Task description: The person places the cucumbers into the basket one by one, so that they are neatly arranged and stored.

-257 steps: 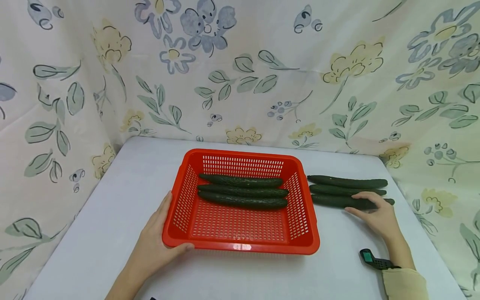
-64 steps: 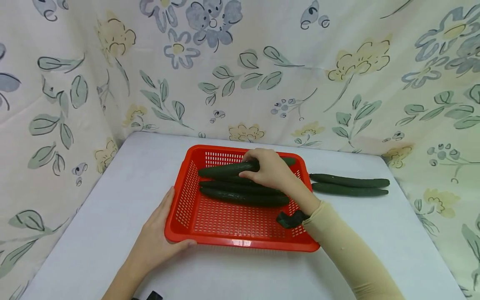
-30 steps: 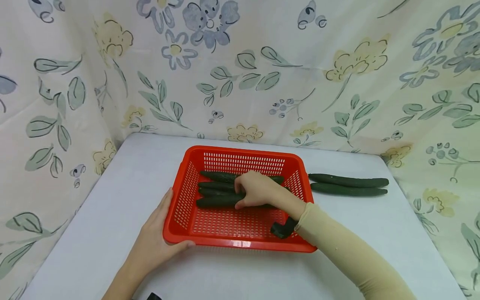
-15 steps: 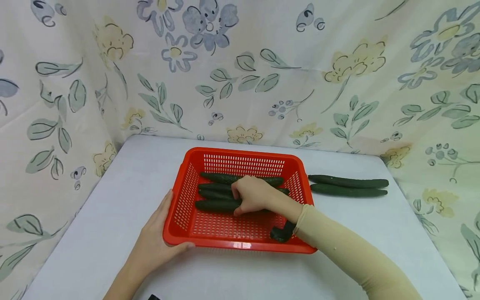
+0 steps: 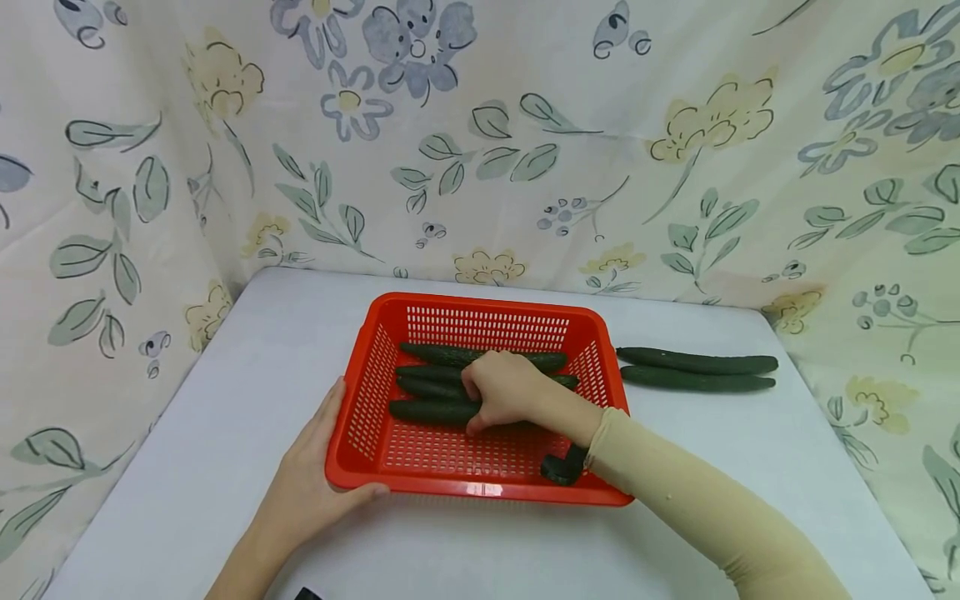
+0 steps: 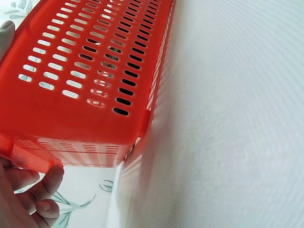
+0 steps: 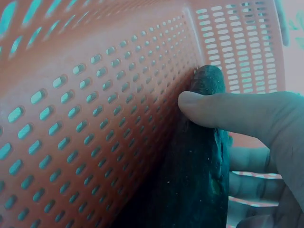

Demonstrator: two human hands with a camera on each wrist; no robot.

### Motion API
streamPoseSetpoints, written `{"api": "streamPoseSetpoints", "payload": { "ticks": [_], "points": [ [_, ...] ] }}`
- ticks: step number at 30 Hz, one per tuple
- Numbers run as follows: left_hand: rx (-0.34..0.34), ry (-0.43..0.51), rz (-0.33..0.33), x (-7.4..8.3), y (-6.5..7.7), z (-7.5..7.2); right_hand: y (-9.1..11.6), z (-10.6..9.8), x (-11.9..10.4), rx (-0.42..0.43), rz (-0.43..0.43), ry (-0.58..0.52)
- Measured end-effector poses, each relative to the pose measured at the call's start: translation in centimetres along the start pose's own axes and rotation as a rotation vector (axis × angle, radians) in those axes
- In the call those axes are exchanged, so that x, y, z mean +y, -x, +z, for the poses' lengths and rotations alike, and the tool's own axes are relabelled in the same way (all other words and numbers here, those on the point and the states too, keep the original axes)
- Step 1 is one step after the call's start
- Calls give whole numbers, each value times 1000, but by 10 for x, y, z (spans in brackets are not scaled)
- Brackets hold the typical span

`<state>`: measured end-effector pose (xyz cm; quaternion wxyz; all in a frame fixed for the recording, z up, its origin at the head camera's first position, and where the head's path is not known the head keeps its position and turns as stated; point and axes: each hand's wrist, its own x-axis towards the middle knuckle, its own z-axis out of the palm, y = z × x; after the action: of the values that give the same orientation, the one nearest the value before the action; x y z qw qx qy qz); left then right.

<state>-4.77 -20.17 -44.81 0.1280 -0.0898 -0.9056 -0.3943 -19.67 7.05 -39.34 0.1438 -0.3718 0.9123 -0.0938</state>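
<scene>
A red perforated plastic basket (image 5: pixel 480 490) stands on the white table with several dark green cucumbers lying side by side in it. My right hand (image 5: pixel 510 387) reaches inside and grips the frontmost cucumber (image 5: pixel 431 411) around its middle. In the right wrist view the thumb lies over that cucumber (image 7: pixel 194 171) and the fingers wrap its other side. Behind it lie further cucumbers (image 5: pixel 435 354), partly hidden by the hand. My left hand (image 5: pixel 311 483) holds the basket's front left corner, thumb on the front rim; in the left wrist view its fingertips (image 6: pixel 52 178) bend at the rim.
Right of the basket, two more cucumbers (image 5: pixel 697 363) lie parallel on the white tabletop (image 5: pixel 697 450). A floral curtain (image 5: pixel 487 167) hangs behind and along both sides of the table. A black band with a small device (image 5: pixel 564 467) sits on the right wrist.
My right hand has picked a cucumber from the group on the right, carried it over the basket's back and lowered it to the front of the row. The left hand stays at the corner.
</scene>
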Motion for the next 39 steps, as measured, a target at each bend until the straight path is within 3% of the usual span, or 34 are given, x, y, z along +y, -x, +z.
{"api": "streamPoseSetpoints", "payload": {
  "ticks": [9, 18, 33, 39],
  "points": [
    [3, -5, 11, -1, -1, 0, 3, -3, 5, -79, 48, 5],
    [2, -1, 8, -1, -2, 1, 11, -13, 0, -106, 238, 63],
    [2, -21, 4, -1, 0, 1, 10, -9, -4, -112, 227, 76],
    [2, -18, -2, -2, 0, 2, 8, -5, -2, -84, 180, 66]
  ]
}}
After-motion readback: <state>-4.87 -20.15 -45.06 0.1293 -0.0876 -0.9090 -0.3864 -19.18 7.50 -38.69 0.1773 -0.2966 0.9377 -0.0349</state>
